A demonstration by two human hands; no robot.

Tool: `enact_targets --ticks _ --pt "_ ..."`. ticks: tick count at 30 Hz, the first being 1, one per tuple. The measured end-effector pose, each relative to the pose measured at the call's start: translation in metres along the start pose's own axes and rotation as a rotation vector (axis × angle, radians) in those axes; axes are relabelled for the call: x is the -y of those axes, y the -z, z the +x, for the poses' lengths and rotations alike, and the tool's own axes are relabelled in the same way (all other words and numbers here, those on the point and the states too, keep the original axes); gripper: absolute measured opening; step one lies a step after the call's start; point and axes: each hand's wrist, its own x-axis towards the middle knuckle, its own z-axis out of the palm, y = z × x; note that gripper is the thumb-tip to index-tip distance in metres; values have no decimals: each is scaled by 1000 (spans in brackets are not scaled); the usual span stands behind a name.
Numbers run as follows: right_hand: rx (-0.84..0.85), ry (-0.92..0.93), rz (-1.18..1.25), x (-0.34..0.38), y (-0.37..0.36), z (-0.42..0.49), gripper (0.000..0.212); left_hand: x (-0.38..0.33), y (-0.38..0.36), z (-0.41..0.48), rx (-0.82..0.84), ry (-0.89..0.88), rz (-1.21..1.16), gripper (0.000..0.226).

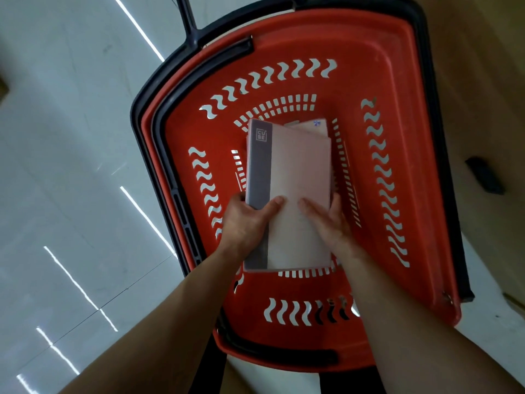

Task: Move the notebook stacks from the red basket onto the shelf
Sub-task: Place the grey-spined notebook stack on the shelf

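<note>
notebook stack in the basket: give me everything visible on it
The notebook stack has pale pink covers; a grey spine band runs along the left edge of the top one, printed "CUBE" near the far end. It looks like thin paper notebooks, edges slightly uneven, with another pink cover poking out at the far right corner. It lies roughly flat, lengthwise inside the red basket. The left hand grips its near left edge, the right hand its near right side, thumbs on top. Whether it's lifted off the floor of the basket is unclear.
</note>
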Motion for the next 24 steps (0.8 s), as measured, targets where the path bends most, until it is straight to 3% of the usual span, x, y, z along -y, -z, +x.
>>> enact_targets --ticks 4,9,11,24 --pt "-7 -12 46 -2 -6 1 132 1 4 3 10 -12 12 74" --pt "-131 103 99 -3 -9 -7 94 0 4 -3 -28 3 18 71" --pt "-161 148 92 2 -8 -17 88 -3 5 -9 -59 -9 25 70" --pt "-289 349 -59 116 49 -191 93 -111 80 -148 -114 -178 31 61"
